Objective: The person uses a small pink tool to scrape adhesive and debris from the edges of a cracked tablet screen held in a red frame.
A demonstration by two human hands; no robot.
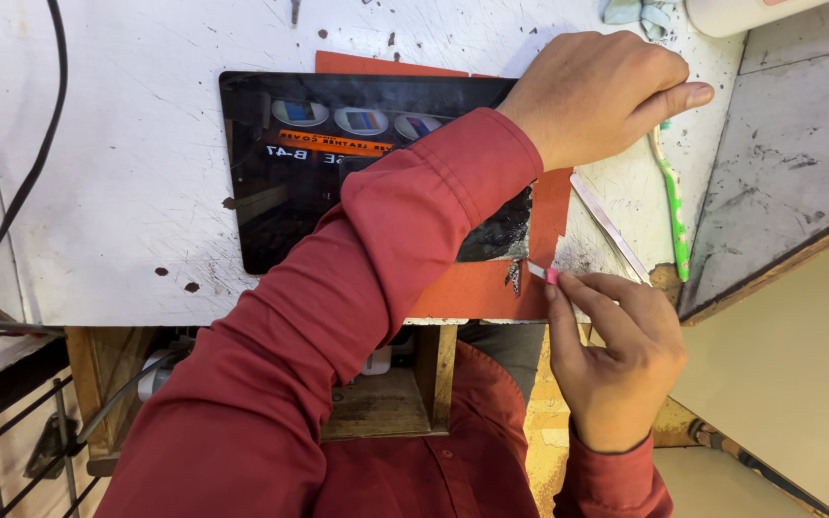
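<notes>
A black tablet (290, 201) with a glossy screen lies on a red mat (491, 293) on a scratched white worktop (117, 144). Its near right corner (503, 235) looks cracked and dusty. My left hand (597, 91), reaching across in a red sleeve, is curled over the tablet's far right end and holds it down. My right hand (616, 360) pinches a small thin tool with a pink end (549, 274), whose tip touches the cracked corner at the tablet's edge.
A green toothbrush (675, 206) and a thin metal strip (611, 230) lie right of the mat. A black cable (31, 163) runs down the left side. A crumpled blue cloth (637, 11) and a white container (741, 11) sit at the top right. A wooden shelf (386, 403) is under the worktop.
</notes>
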